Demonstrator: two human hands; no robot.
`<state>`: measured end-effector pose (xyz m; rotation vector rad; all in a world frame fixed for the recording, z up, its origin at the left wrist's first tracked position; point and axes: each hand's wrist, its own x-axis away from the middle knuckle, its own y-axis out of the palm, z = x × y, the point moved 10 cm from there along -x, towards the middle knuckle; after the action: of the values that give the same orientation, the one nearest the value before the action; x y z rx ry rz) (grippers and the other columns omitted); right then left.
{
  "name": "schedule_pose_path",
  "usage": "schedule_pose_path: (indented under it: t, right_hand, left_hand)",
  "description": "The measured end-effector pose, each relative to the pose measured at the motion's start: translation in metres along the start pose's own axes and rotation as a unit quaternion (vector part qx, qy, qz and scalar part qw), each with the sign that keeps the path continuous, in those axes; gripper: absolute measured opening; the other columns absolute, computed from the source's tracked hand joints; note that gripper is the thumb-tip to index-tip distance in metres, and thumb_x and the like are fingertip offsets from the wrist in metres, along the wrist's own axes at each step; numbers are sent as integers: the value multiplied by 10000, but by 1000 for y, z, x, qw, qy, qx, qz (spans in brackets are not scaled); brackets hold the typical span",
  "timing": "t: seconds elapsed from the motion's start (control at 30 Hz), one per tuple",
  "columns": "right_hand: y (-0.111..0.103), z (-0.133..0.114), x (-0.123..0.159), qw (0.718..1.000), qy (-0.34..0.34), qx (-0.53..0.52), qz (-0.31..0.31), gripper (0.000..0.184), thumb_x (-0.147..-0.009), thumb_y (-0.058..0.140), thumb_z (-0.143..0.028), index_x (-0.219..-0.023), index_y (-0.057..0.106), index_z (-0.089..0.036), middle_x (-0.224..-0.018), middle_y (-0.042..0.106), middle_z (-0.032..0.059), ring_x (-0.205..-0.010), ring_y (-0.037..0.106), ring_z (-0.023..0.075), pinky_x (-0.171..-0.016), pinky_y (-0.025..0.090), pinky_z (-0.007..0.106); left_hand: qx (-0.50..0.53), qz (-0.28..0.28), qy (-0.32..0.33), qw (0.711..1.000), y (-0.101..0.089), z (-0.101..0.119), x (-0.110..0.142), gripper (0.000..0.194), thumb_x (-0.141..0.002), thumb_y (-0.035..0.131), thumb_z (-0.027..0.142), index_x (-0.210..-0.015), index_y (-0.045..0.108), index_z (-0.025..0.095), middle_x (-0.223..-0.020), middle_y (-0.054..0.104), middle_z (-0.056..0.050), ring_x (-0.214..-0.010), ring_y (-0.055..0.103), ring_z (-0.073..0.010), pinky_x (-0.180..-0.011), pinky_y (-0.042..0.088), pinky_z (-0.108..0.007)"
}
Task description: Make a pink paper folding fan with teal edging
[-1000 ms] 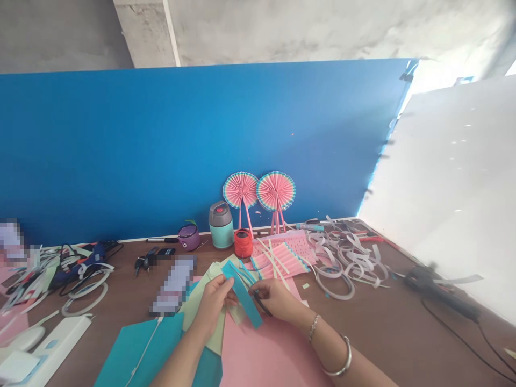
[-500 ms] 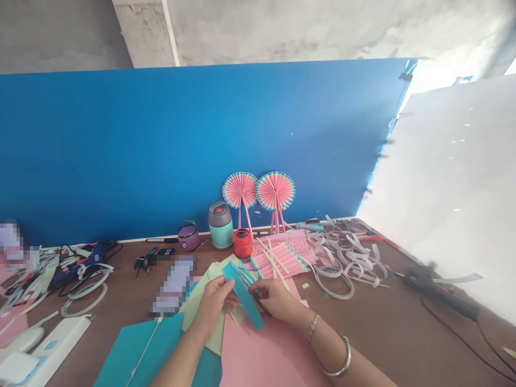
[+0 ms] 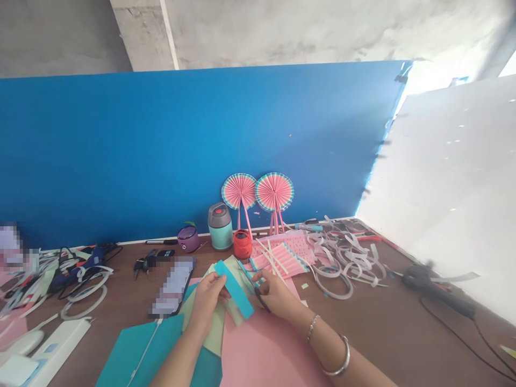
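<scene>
Left hand (image 3: 209, 295): thumb and fingers pinched on the upper part of a bright blue paper strip (image 3: 236, 290); the strip is held slantwise in front of the person, its lower end pointing down and to the right, above the pale green paper (image 3: 213, 336) and the edge of a pink paper sheet (image 3: 266, 349).

Right hand (image 3: 274, 293): fingers curled round the dark handles of what appear to be scissors (image 3: 263, 302), the blades being too blurred to read well; the hand is just beside the strip's right edge; a chain bracelet (image 3: 313, 327) and a silver bangle (image 3: 344, 359) on this arm.

Under and about the hands: the pink sheet, partly overlapping the green paper; a teal paper sheet (image 3: 137, 344) to the left, crossed by a white cable (image 3: 145, 349); a smartphone (image 3: 175, 285) at the cable's far end, its screen pixelated.

Beyond the hands: pleated pink paper (image 3: 296, 264) with striped edges, cream paper strips (image 3: 270, 257) lying crosswise on it; a red container (image 3: 242, 245); a turquoise jar (image 3: 221, 236) with grey lid; a purple pot (image 3: 187, 239); two round pleated pink fans (image 3: 274, 192), upright before a blue partition (image 3: 181, 145).

Right side of the brown table (image 3: 387, 333): a tangle of curled white strips (image 3: 342, 293); a black corded device (image 3: 437, 290). Left side: a white power strip (image 3: 60, 349).
</scene>
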<state>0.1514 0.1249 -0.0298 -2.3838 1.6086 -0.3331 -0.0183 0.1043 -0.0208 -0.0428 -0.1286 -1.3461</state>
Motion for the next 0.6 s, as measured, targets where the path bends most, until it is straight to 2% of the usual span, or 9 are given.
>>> schedule_pose_path:
  t: [0.13, 0.23, 0.27, 0.4, 0.47, 0.53, 0.6]
  right_hand:
    - [-4, 0, -1, 1000, 1, 21, 20, 220, -644, 615, -130, -814, 490, -194, -441, 404, -112, -409, 364, 77, -396, 246, 182]
    - [-5, 2, -1, 1000, 9, 19, 22, 206, -650, 624, -150, -798, 490, -195, -453, 425, -104, -411, 377, 79, -405, 263, 187]
    - [-5, 2, -1, 1000, 10, 15, 22, 206, -651, 621, -149, -802, 489, -196, -452, 423, -104, -410, 379, 81, -405, 264, 188]
    - [-6, 4, -2, 999, 7, 13, 33, 247, -641, 618, -139, -838, 482, -202, -441, 398, -117, -405, 366, 82, -397, 251, 185]
    - [-6, 5, -2, 999, 5, 19, 39, 258, -637, 621, -136, -838, 474, -204, -440, 402, -118, -401, 370, 82, -395, 250, 183]
    - [-5, 7, -2, 999, 5, 21, 38, 260, -633, 624, -136, -825, 463, -206, -441, 415, -115, -396, 382, 83, -392, 251, 182]
    - [-4, 8, -3, 999, 2, 15, 33, 259, -628, 626, -133, -807, 455, -208, -445, 420, -115, -396, 387, 80, -390, 247, 178]
  left_hand:
    - [-38, 78, 27, 996, -25, -3, -10, 379, -654, 645, 409, -932, 578, 160, -549, 567, 42, -451, 503, -121, -441, 357, -216]
    - [-79, 105, 64, 989, -35, -3, -15, 541, -642, 645, 362, -1129, 548, 147, -835, 654, -31, -567, 578, -128, -540, 420, -238]
    - [-97, 102, 69, 988, -36, -5, -17, 606, -644, 643, 352, -1198, 516, 140, -887, 656, -46, -605, 594, -137, -579, 436, -249]
    - [-173, 99, 80, 977, -36, -7, -19, 818, -686, 614, 369, -1388, 310, 79, -854, 655, -63, -611, 595, -174, -623, 460, -300]
    - [-192, 127, 124, 965, -36, 6, -14, 800, -716, 599, 374, -1397, 287, 94, -1048, 619, -130, -673, 606, -177, -671, 483, -326]
    - [-202, 155, 180, 950, -35, 24, -3, 688, -760, 574, 380, -1363, 338, 146, -1261, 494, -175, -748, 612, -175, -688, 501, -337]
    - [-214, 168, 247, 930, -28, 47, 13, 514, -801, 550, 378, -1264, 446, 179, -1319, 430, -171, -803, 610, -182, -658, 512, -331]
